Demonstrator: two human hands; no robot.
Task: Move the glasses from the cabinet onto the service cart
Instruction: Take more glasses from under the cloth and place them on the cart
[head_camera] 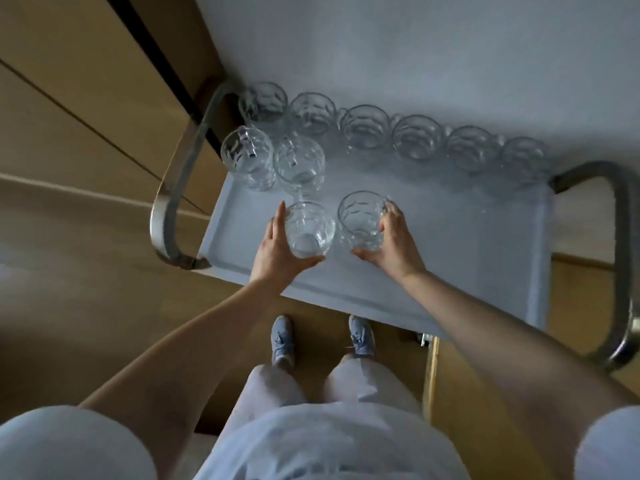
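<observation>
Clear cut-pattern glassware stands on the pale top of the cart (450,244).

Left hand (277,249): the fingers run up the outer left wall of the left glass (309,230) and the thumb curls round its near side at the base. The grip is clamped on that glass.

Right hand (396,244): the fingers lie along the right wall of the right glass (360,220) up to the rim and the thumb wraps the near side at the base. It is clamped likewise.

Both held glasses are mouth-up over the middle of the cart top, just beside each other (contact with the surface cannot be confirmed).

A row of six glasses (367,131) lines the far edge. A pair of glasses (247,157) stands in front of the row's left end, just beyond the left hand. A chrome handle (173,188) loops round the cart's left end.
</observation>
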